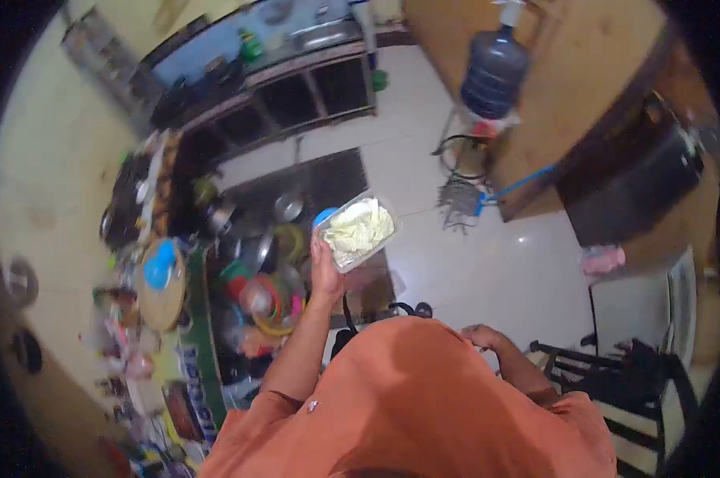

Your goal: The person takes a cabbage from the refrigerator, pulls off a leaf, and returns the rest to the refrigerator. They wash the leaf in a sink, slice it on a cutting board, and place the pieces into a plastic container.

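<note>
A clear rectangular container (361, 231) with pale yellow-white, leafy-looking pieces in it is held out in front of me. My left hand (325, 267) grips its near left side, with the fingers partly hidden by the container. Low at my right side, beside the orange shirt (423, 382), is my right hand (482, 338); its fingers look curled, but blur hides whether anything is in them.
Bowls and a colander (260, 299) crowd the left side by a long counter. A stove and sink unit (296, 88) stands ahead. To the right are a water bottle dispenser (495, 76), a blue-handled broom (523, 183) and a black chair (615, 374).
</note>
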Demonstrator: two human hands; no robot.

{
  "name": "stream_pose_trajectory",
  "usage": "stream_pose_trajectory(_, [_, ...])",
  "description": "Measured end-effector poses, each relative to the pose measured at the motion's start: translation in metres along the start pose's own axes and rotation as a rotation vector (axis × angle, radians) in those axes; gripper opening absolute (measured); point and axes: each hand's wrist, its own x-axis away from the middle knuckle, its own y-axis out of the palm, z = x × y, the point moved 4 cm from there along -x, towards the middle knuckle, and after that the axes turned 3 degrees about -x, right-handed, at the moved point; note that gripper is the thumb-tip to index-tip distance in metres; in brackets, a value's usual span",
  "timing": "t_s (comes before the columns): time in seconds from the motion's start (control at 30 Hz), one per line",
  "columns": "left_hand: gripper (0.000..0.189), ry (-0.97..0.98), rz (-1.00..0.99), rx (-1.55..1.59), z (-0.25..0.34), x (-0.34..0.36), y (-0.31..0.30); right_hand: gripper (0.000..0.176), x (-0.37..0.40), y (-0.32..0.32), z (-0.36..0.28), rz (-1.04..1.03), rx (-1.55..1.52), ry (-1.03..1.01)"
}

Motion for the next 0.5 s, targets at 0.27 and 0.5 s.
stream_pose_trajectory(0.27, [0.05,-0.123,-0.248,-0.04,-0.057,-0.06,0.092,0.058,0.063,-0.123,-0.007,0.838,-0.041,-0.195])
stream_pose_trajectory(0.5, [0.079,-0.266,-0.627,-0.109,-0.14,-0.122,0.181,0.057,0.063,-0.249,0.111,0.98,-0.494,-0.071])
